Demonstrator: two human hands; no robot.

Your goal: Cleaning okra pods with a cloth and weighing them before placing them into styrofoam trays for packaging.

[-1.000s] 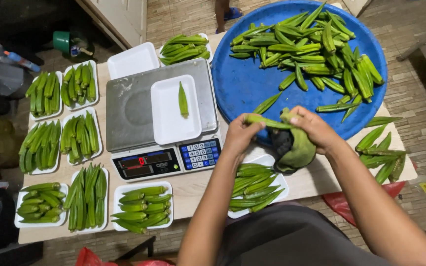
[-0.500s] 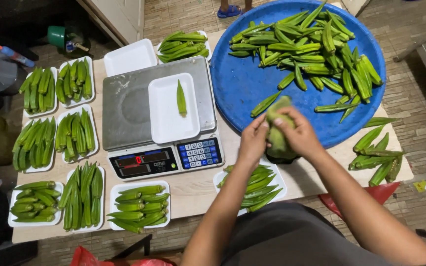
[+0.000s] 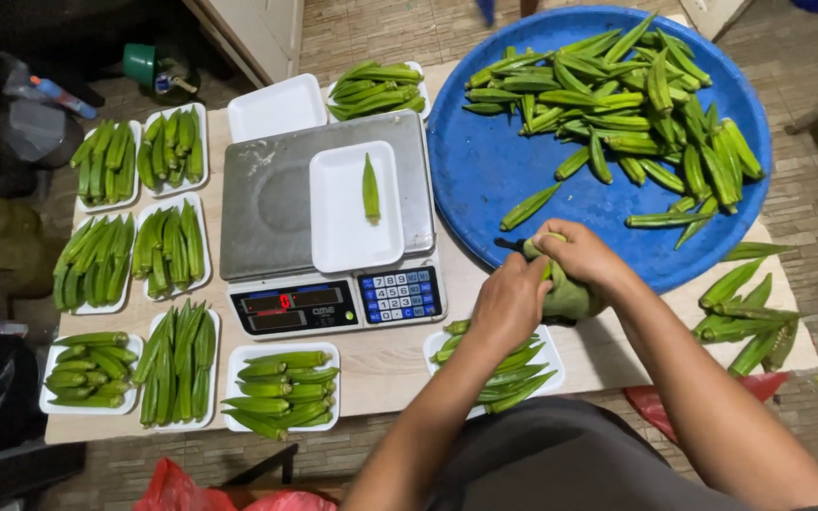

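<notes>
My left hand (image 3: 508, 303) and my right hand (image 3: 584, 255) are both closed around a green bundle (image 3: 568, 298) at the near rim of a big round blue tray (image 3: 485, 180). What the bundle consists of I cannot tell. Right below my hands lies a white foam tray (image 3: 553, 355) with several okra pods (image 3: 504, 374) in it. A pile of loose okra (image 3: 636, 104) fills the far half of the blue tray. To the left stands a grey digital scale (image 3: 272, 203) carrying a white foam tray (image 3: 347, 237) with a single okra pod (image 3: 370, 189).
Several filled okra trays (image 3: 170, 246) line the table's left and front edge. An empty white tray (image 3: 276, 106) and another filled one (image 3: 378, 87) sit behind the scale. Loose okra (image 3: 745, 308) lies at the right end. A green cup (image 3: 141, 64) stands on the floor.
My hands, apart at the bundle's sides a second ago, have closed together around it and dropped slightly toward the tray in front of me.
</notes>
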